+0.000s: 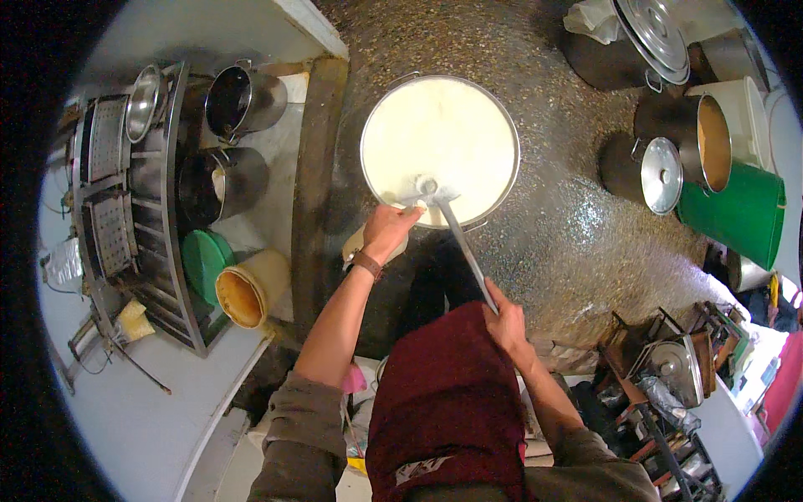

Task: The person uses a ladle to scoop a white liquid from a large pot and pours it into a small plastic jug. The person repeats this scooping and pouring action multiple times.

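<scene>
A wide metal pot (362,141) full of pale cream-coloured liquid stands in front of me. My right hand (505,319) grips the upper end of a long metal handle (463,246), whose lower end reaches over the near part of the liquid. A small round metal piece (428,186) shows at the liquid's surface beside it. Over the near left rim is my left hand (390,229), fingers closed around something small and pale at the fingertips; what it is I cannot tell. Partly hidden under my left wrist is a beige container (354,245).
Tall metal pots (266,100), a green basin (207,267) and a yellowish bucket (276,276) stand left, beside a metal rack (179,207). Lidded pots (618,166) and a green container (731,210) line the right. Stacked chairs (659,401) are at the lower right.
</scene>
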`<control>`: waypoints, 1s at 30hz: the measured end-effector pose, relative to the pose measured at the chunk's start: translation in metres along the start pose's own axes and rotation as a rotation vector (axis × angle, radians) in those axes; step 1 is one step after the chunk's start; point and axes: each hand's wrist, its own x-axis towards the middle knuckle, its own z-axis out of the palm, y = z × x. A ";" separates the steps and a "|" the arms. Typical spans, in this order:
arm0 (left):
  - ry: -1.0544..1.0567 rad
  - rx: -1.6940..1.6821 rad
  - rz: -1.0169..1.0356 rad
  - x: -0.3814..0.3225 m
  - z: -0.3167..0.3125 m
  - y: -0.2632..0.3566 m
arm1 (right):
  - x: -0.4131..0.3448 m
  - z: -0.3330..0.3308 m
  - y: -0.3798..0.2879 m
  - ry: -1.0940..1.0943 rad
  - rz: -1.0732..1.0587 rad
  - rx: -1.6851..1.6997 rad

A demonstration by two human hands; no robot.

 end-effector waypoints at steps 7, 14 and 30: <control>0.019 0.130 -0.059 0.012 0.003 0.004 | -0.065 -0.032 0.000 0.063 -0.092 0.045; 0.188 -0.320 -0.074 -0.048 -0.029 -0.029 | -0.051 -0.046 -0.019 0.153 -0.202 0.073; 0.482 -0.857 -0.068 -0.169 -0.009 -0.100 | 0.130 -0.018 -0.088 0.174 -0.183 -0.166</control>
